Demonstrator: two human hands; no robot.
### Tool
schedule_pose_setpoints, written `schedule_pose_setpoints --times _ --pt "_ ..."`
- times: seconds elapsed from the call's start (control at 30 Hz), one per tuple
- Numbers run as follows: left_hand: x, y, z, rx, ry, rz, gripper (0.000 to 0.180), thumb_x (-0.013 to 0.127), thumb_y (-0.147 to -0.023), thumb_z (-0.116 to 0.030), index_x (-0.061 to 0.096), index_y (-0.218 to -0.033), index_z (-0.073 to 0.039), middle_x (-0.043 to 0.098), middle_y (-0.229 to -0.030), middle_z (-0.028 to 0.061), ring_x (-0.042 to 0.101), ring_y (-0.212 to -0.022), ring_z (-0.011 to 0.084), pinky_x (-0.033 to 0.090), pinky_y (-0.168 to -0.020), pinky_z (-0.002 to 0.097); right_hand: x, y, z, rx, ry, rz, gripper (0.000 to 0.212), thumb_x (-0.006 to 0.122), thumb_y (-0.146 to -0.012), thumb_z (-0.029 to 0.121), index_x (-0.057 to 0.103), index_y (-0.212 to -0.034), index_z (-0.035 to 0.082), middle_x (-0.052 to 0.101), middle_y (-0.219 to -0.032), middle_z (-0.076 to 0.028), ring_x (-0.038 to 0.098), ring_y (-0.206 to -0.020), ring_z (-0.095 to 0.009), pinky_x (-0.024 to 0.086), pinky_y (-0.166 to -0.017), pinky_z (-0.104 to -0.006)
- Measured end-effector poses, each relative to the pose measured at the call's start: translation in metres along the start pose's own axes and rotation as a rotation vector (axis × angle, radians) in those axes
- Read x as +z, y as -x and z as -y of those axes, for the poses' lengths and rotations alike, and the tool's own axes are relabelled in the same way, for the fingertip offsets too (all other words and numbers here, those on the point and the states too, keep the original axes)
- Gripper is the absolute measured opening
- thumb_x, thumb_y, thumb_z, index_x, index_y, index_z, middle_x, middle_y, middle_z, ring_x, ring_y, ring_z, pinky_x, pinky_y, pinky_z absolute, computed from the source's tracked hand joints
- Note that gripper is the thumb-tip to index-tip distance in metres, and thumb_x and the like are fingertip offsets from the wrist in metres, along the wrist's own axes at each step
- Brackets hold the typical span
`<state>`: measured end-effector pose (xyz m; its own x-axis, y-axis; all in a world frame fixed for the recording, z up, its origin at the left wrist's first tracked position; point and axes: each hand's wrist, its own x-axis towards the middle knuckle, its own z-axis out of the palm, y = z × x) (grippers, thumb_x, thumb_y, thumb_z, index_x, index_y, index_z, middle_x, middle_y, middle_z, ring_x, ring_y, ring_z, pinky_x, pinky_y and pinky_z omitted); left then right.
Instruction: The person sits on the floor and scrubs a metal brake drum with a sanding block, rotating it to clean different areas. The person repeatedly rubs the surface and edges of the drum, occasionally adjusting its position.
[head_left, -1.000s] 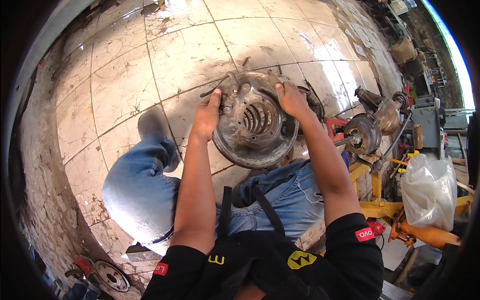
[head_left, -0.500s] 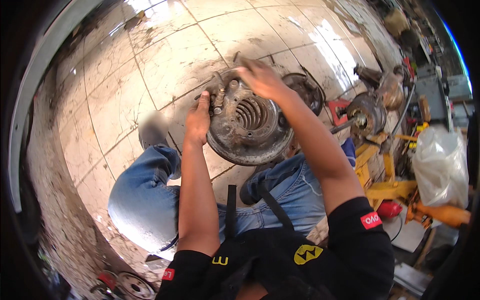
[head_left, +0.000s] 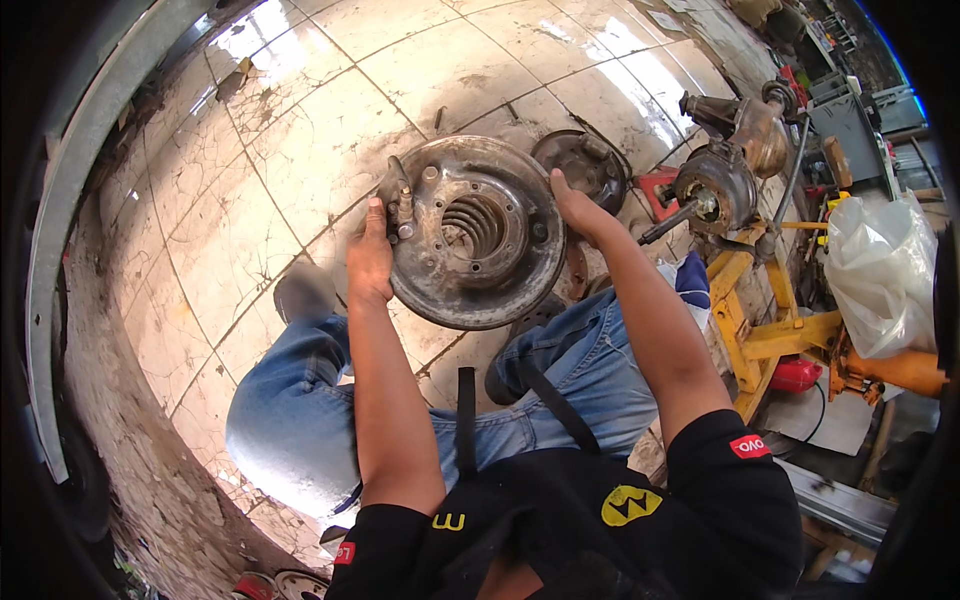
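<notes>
While the round metal plate (head_left: 470,285) is held up over the tiled floor (head_left: 300,150), a coil spring (head_left: 472,216) showing through its opening, the left hand (head_left: 370,258) pinches its rim and the right hand (head_left: 582,210) touches the opposite edge, likely for balance. The right fingers are mostly hidden, so whether they grip I cannot tell; beyond lies a darker disc (head_left: 592,172).

Tiled floor (head_left: 310,120) bearing a dark round plate (head_left: 578,172)
</notes>
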<state>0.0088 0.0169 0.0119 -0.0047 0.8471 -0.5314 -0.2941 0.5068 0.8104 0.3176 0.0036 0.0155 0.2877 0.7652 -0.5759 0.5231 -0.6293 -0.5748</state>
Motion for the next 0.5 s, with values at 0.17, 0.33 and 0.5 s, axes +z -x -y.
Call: schedule_pose_setpoints --times 0.17,0.33,0.5 --pt "0.008 0.000 0.004 -0.006 0.067 -0.053 0.061 0.054 -0.096 -0.048 0.060 -0.119 0.008 0.065 -0.104 0.0124 0.061 -0.087 0.0170 0.052 -0.077 0.0306 0.032 -0.002 0.051 -0.408 0.258 -0.353 0.074 0.033 -0.097 0.054 0.038 -0.138 -0.007 0.041 -0.138 -0.034 0.034 -0.136 -0.043 0.025 -0.112 -0.0463" --pt "0.006 0.001 0.003 0.055 -0.018 0.001 0.073 0.052 -0.094 -0.055 0.052 -0.127 0.011 0.062 -0.114 0.0192 0.064 -0.094 0.0243 0.054 -0.080 0.0346 0.053 0.003 0.014 -0.770 0.430 -0.422 0.064 0.047 -0.097 0.039 0.034 -0.142 -0.003 0.033 -0.147 -0.028 0.032 -0.137 -0.041 0.024 -0.112 -0.0509" --pt "0.004 0.007 0.001 0.018 0.055 0.014 0.072 0.053 -0.094 -0.054 0.053 -0.127 0.010 0.062 -0.114 0.0186 0.064 -0.093 0.0239 0.054 -0.079 0.0348 0.071 0.029 0.017 -0.920 0.353 -0.305 0.058 0.050 -0.095 0.032 0.038 -0.137 -0.007 0.043 -0.138 -0.030 0.040 -0.130 -0.044 0.030 -0.110 -0.0483"
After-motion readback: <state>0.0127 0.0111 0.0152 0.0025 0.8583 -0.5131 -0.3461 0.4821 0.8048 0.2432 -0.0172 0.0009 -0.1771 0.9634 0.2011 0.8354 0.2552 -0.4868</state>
